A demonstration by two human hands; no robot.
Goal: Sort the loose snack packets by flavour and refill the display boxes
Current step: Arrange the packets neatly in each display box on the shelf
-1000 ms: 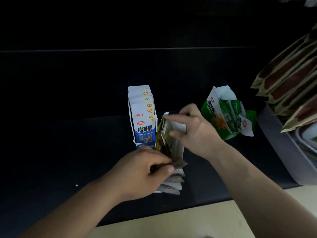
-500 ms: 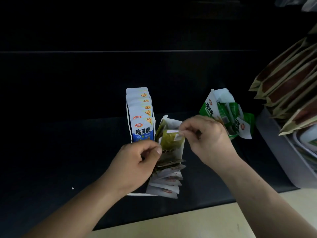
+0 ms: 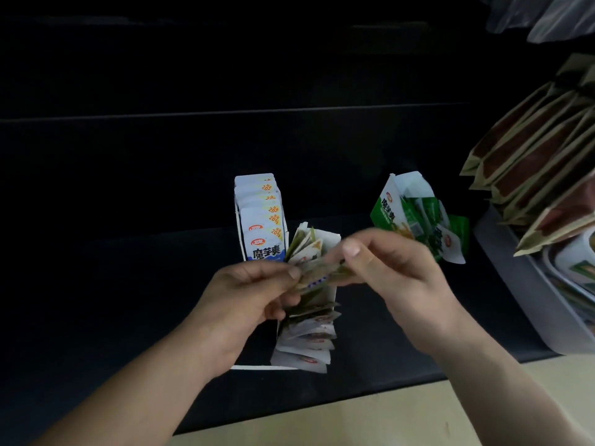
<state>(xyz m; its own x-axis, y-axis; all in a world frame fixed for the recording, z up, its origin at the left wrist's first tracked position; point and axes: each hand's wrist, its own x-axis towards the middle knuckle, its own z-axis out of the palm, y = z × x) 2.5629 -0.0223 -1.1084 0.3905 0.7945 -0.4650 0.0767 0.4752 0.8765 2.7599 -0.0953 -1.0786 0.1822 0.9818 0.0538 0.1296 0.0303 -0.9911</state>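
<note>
Shelf (image 3: 128, 300): dark, dim surface; a pale edge runs in front.
Blue box (image 3: 260, 217): packed with upright packets, looks finished.
Middle box (image 3: 330, 241): olive packets fanned unevenly, seemingly part filled.
Held packet (image 3: 317, 278): blurred, above the middle box; left hand (image 3: 254, 294) and right hand (image 3: 396, 275) each pinch an end.
Green box (image 3: 391, 204): tipped, packets spilling out; probably yet to be tidied.
Grey tray (image 3: 515, 284): leaning brown packets crowd the right side.
</note>
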